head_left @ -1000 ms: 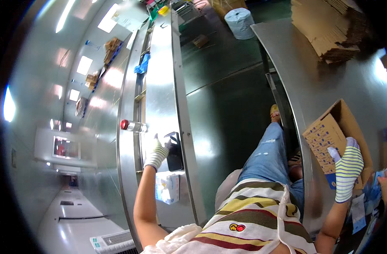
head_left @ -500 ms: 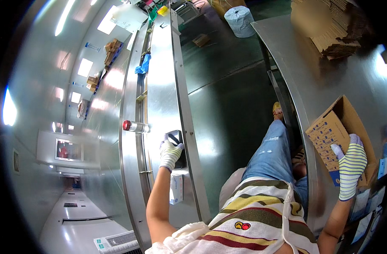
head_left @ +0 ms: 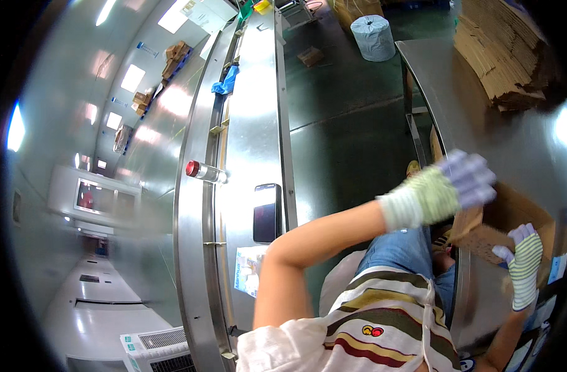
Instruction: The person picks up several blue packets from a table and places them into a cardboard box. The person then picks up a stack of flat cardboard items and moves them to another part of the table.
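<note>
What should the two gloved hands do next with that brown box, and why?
Probably the left hand should close its fingers on the near flap of the cardboard box. The right hand already grips the box's front edge, while the left only hovers, blurred, at its flap. The box sits tilted on the steel table, so a second grip would likely steady it.

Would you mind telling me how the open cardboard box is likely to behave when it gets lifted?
The cardboard box will probably feel light for its size, since its top is open and no contents show. Its flaps may flex rather than stay stiff. With the left hand and right hand on opposite sides, it should lift steadily.
</note>
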Tool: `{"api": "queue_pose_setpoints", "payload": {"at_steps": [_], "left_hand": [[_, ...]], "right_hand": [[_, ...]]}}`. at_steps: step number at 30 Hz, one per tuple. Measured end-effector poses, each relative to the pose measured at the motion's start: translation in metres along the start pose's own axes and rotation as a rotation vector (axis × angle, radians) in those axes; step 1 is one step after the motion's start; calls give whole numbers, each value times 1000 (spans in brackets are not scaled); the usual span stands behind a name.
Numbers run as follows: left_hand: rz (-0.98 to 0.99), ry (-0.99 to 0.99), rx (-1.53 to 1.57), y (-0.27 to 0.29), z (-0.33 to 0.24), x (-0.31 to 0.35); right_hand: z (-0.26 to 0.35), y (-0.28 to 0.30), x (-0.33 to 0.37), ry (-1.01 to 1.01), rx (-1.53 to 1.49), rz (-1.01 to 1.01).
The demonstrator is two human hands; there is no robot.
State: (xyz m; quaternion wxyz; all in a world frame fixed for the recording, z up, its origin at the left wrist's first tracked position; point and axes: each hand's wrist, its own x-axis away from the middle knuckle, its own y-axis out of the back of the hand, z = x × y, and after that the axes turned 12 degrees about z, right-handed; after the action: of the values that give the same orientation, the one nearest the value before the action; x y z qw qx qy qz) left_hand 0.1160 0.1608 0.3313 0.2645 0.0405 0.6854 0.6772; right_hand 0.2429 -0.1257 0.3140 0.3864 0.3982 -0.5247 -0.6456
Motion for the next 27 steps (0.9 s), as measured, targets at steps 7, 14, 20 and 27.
{"api": "queue_pose_setpoints", "payload": {"at_steps": [7,14,20,27], "left_hand": [[327,-403,-69,-59,-51,-66],[168,-377,237,-61,-54,-96],[494,-358,317,-57,-67,-125],[148,-281,189,-51,-78,-138]], "right_hand": [[-61,-22,53,-170,-181,134],[-70,-1,42,-247,198,-106],[-50,-110,88,-537,127,-277],[24,-153,58,-765,-675,-382]]}}
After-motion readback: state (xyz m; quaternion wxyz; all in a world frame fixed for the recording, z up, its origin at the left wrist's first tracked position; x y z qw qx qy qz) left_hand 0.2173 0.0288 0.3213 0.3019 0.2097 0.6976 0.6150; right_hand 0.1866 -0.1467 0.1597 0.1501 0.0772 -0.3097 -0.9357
